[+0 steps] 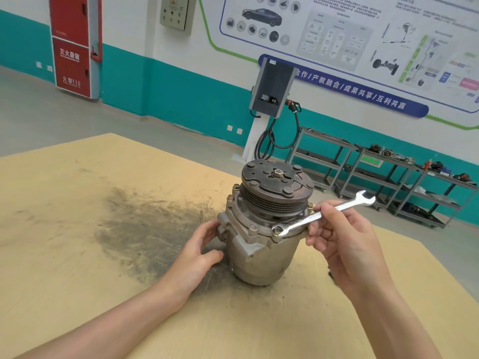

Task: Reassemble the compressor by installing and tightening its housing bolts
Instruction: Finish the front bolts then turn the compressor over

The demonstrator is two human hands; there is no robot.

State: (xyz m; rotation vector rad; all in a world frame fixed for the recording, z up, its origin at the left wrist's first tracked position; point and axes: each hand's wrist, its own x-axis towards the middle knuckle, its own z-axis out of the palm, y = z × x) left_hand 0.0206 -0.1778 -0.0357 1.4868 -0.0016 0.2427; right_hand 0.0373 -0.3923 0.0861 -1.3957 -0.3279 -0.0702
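Observation:
A grey metal compressor [261, 257] stands upright on the wooden table [77, 229], its dark grooved pulley [276, 189] on top. My left hand [199, 248] holds the housing's left side, thumb and fingers curled against it. My right hand [344, 244] pinches the shaft of a silver combination wrench [337, 209]. The wrench's ring end sits over a housing bolt [276, 231] on the front right flange. Two other bolt heads [235, 188] show at the flange's left rim.
A dark greasy smear [150, 229] covers the table left of the compressor. Beyond the table's far edge stand a charging unit with hanging cables [272, 92] and grey metal shelving racks [388, 174] holding parts along the teal wall.

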